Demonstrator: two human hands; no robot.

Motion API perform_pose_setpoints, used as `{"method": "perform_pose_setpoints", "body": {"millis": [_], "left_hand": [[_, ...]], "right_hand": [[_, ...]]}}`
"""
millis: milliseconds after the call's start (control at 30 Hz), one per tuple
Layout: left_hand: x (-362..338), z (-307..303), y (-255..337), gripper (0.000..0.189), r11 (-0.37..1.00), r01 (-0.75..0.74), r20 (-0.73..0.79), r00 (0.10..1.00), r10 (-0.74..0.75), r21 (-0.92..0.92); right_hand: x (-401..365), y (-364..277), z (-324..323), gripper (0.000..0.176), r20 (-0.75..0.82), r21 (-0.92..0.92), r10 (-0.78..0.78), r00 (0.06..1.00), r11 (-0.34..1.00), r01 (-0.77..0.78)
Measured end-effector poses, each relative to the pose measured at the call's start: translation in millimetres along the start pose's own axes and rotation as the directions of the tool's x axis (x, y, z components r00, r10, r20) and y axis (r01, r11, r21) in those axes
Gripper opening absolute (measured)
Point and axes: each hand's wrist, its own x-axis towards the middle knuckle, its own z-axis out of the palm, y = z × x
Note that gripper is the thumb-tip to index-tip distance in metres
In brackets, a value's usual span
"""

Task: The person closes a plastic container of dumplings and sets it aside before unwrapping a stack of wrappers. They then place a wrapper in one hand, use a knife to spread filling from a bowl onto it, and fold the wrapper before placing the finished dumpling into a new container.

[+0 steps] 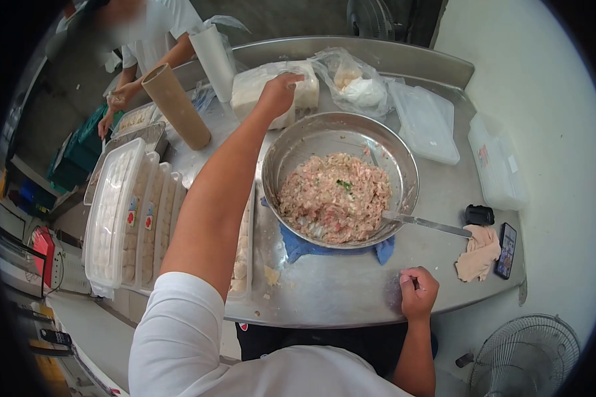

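My left hand (pixel 281 94) reaches past the bowl to a large pale block in clear plastic (pixel 248 89), its fingers closed on the plastic at the top. My right hand (pixel 419 292) is a fist at the table's front edge, with nothing visible in it. Between them a wide steel bowl (pixel 276 137) holds minced filling (pixel 334 192) with bits of green. A flat metal spatula (pixel 437 225) leans out over the bowl's right rim. Under the bowl lies a blue cloth (pixel 298 246). Left of the bowl, a tray of dumplings (pixel 240 264) is partly hidden by my left arm.
Lidded dumpling boxes (pixel 116 215) stand at left, near a cardboard tube (pixel 175 106) and plastic roll (pixel 213 63). Another person (pixel 162 30) works beyond. Right are plastic lids (pixel 427 126), a clear container (pixel 496 162), a cloth (pixel 478 255), a phone (pixel 506 251) and a fan (pixel 526 357).
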Motion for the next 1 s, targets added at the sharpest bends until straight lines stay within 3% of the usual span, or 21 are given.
{"method": "perform_pose_setpoints", "body": {"millis": [33,67,133,233,267,333,500,567,600,667,700,767,800,867,900,967,1000], "left_hand": [[1.3,0.7,-1.2,0.043,0.982,-0.056,0.086,0.995,0.041,0.181],[0.7,-1.1,-3.2,0.043,0.983,-0.059,0.091,0.995,0.043,0.176],[-4.7,-10.5,-12.8,0.052,0.912,0.086,0.387,0.887,-0.253,0.401],[-26.3,-27.2,-21.6,0.061,0.866,0.036,0.498,0.806,-0.320,0.499],[-28.2,-29.3,-23.7,0.061,0.866,0.035,0.497,0.807,-0.320,0.499],[-38.6,-29.7,-30.9,0.051,0.943,0.055,0.390,0.901,-0.189,0.328],[-28.5,-38.0,-37.6,0.052,0.970,0.208,0.321,0.917,-0.238,0.124],[-34.7,-35.8,-39.0,0.052,0.945,-0.017,0.276,0.958,-0.078,0.327],[-33.6,-36.5,-38.6,0.052,0.945,-0.020,0.278,0.958,-0.076,0.326],[-31.3,-38.7,-37.3,0.057,0.947,-0.036,0.515,0.845,-0.142,0.320],[-33.2,-35.9,-35.7,0.057,0.946,-0.036,0.516,0.845,-0.143,0.321],[-35.7,-25.3,-27.7,0.059,0.849,0.084,0.426,0.837,-0.344,0.521],[-39.6,-25.0,-20.2,0.059,0.849,0.087,0.424,0.837,-0.346,0.521],[-50.7,-28.3,-6.7,0.059,0.827,0.013,0.318,0.919,-0.231,0.562],[-57.5,-35.7,4.0,0.059,0.825,0.019,0.318,0.917,-0.239,0.565],[-71.0,-64.4,37.9,0.064,0.862,0.015,0.116,0.990,-0.086,0.506],[-80.0,-81.0,58.1,0.064,0.859,0.022,0.127,0.987,-0.101,0.511]], "right_hand": [[1.8,-0.4,0.5,0.005,-0.012,-0.006,-0.012,1.000,1.000,0.012],[2.6,-1.2,0.6,0.005,-0.025,-0.013,-0.023,0.999,1.000,0.023],[2.7,-3.7,0.0,0.004,-0.028,-0.028,-0.018,0.999,0.999,0.017],[0.2,-0.5,1.3,0.004,-0.034,-0.010,-0.005,0.999,1.000,0.005],[0.1,1.3,1.4,0.004,-0.036,0.014,0.007,0.999,1.000,-0.007],[-0.4,0.4,0.7,0.004,-0.027,-0.003,0.007,1.000,1.000,-0.007],[-0.8,4.3,0.0,0.004,-0.045,-0.013,0.019,0.999,1.000,-0.020],[-0.7,1.8,0.4,0.004,-0.051,0.009,0.052,0.997,0.999,-0.051],[-0.8,2.7,0.6,0.004,-0.054,0.008,0.053,0.997,0.999,-0.053],[-0.7,5.2,1.4,0.005,-0.055,0.029,0.060,0.997,0.998,-0.058],[-1.0,3.9,1.9,0.005,-0.054,0.030,0.060,0.997,0.998,-0.059],[1.1,-1.0,2.4,0.005,-0.044,0.014,0.072,0.996,0.997,-0.072],[0.3,-1.4,1.6,0.005,-0.042,0.014,0.071,0.997,0.997,-0.070],[0.7,2.3,2.0,0.005,-0.046,0.038,0.064,0.997,0.997,-0.063],[0.8,4.4,1.0,0.005,-0.037,0.040,0.066,0.997,0.997,-0.064],[-0.7,8.9,-0.8,0.005,-0.061,0.075,0.083,0.995,0.994,-0.079],[-1.6,9.6,-2.1,0.005,-0.047,0.079,0.097,0.994,0.992,-0.093]]}}
